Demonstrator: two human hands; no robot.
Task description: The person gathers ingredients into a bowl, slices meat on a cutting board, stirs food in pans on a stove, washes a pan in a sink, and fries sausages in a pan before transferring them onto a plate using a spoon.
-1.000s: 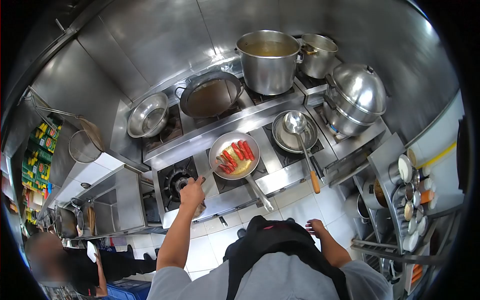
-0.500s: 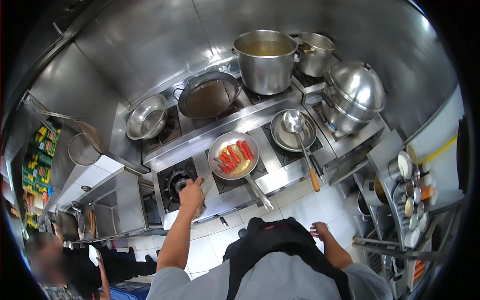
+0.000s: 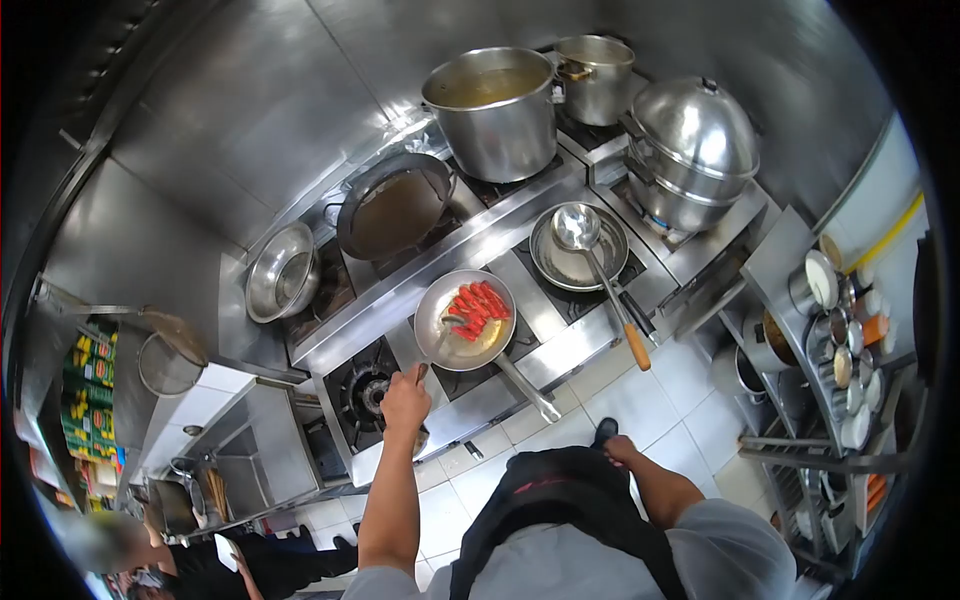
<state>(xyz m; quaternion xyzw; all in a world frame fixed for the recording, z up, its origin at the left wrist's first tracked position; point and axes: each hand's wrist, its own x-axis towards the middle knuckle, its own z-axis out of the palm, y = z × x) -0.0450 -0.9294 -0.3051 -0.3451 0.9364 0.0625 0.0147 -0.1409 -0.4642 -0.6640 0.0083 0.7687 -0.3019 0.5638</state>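
My left hand (image 3: 406, 398) is closed on the handle of a utensil, whose metal end (image 3: 455, 322) reaches into a frying pan (image 3: 436, 299). Several long red pieces (image 3: 487, 298) lie bunched together in the pan over yellowish liquid. The pan's handle (image 3: 530, 390) points toward me, with neither hand on it. My right hand (image 3: 620, 450) is low beside my black apron (image 3: 555, 480); its fingers are mostly hidden, so its grip is unclear.
A ladle (image 3: 577, 228) rests in another pan (image 3: 548, 268) to the right. Behind stand a wok (image 3: 395, 215), a large pot (image 3: 500, 135) and a domed steamer (image 3: 695, 125). An unlit-looking burner (image 3: 372, 392) is at left. Another person (image 3: 245, 560) stands lower left, holding something white.
The red pieces are bunched closer toward the pan's upper right. My right hand has drawn in against the apron. The view has turned and shifted; the other person appears lower.
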